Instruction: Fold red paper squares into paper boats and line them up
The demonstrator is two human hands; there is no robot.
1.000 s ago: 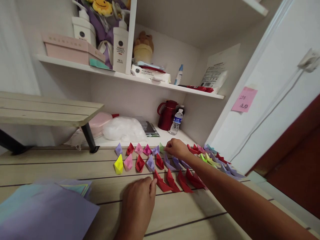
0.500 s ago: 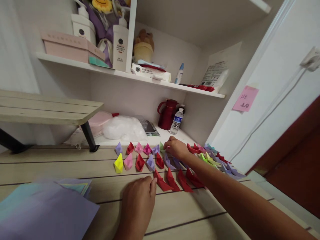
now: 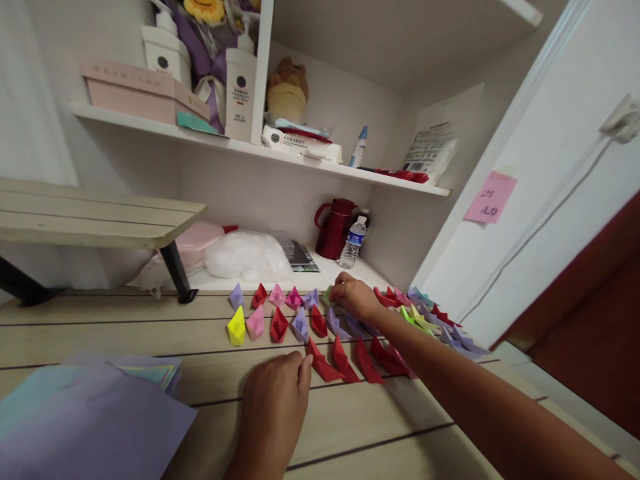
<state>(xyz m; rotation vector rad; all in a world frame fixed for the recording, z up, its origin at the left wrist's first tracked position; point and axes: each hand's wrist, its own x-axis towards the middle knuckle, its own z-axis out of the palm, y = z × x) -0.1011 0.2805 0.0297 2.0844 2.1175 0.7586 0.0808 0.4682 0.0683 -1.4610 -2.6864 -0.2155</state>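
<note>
In the head view, my right hand (image 3: 354,293) reaches over the rows of folded paper boats, its fingers pinched on a light green paper boat (image 3: 327,296) in the back row. The fingers partly hide that boat. My left hand (image 3: 280,383) rests curled on the table, its thumb beside the tip of the leftmost red paper boat (image 3: 324,363) in the front row; its fingertips are hidden underneath. Between the hands stand a lilac paper boat (image 3: 300,325) and a red paper boat (image 3: 319,323). A yellow paper boat (image 3: 237,327) begins the middle row.
Loose coloured paper sheets (image 3: 110,420) lie at the lower left. A small raised wooden stand (image 3: 100,217) is behind them. Further back are a white plastic bag (image 3: 247,257), a dark red jug (image 3: 335,230) and a water bottle (image 3: 353,243), under a shelf (image 3: 300,160).
The light green boat has shifted slightly to the right with my right hand's fingers on it, widening the space beside the neighbouring lilac boat. My left hand has stayed in place.
</note>
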